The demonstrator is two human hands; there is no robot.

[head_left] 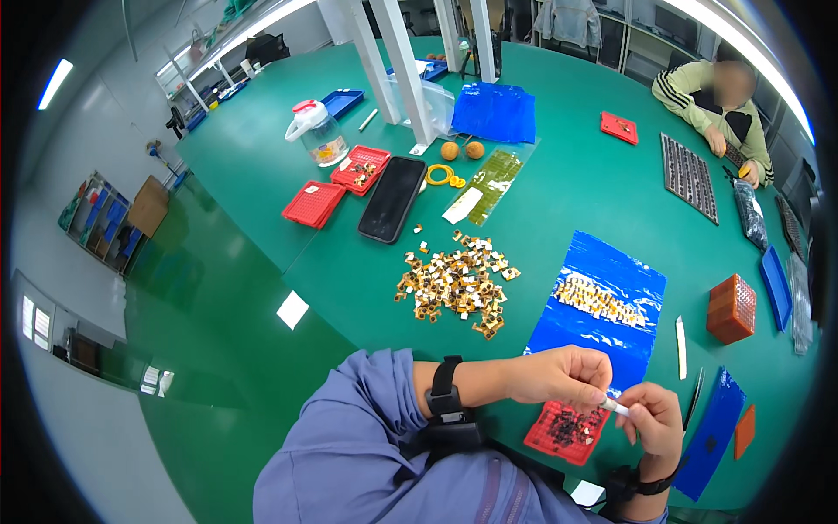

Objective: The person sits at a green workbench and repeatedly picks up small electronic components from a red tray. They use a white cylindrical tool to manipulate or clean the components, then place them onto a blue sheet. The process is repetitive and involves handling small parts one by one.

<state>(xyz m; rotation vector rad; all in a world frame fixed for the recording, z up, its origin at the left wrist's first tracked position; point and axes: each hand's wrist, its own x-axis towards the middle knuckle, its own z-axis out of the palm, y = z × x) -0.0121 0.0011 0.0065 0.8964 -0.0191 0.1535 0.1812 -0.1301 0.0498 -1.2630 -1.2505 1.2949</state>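
Observation:
Over a red tray (543, 444) of small dark parts (572, 426), my two hands meet close together. A short white stick-like piece (614, 407) runs between them. My right hand (653, 421) pinches it between thumb and fingers. My left hand (572, 375) is closed at the piece's other end; whatever its fingertips pinch is hidden. Just beyond, a blue sheet (621, 255) carries rows of small white-and-gold parts (600, 299). Left of that sheet lies a loose heap of similar gold, white and dark parts (458, 281) on the green table (349, 297).
A black phone (391, 199), red trays (312, 204) and a plastic jug (321, 140) stand far left. On the right are a white strip (681, 348), tweezers (696, 397), an orange-red box stack (731, 310) and a blue strip (711, 437). A person (723, 105) works across the table.

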